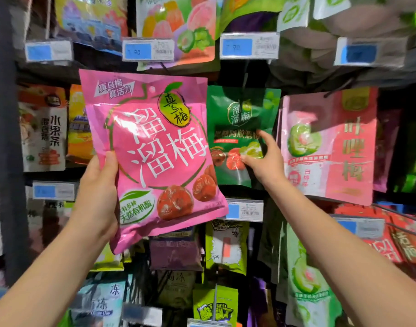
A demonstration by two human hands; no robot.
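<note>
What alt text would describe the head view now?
The left hand holds up a pink plum-snack bag before racks of hanging snack packets, while the right hand pinches a hanging green bag beside it.

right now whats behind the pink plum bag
Behind the glossy pink plastic bag, only an orange foil packet and a white price tag peek out; the rest is covered.

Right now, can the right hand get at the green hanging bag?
Probably yes: the right hand holds the green bag at its right edge; the pink bag covers only its left edge.
</note>
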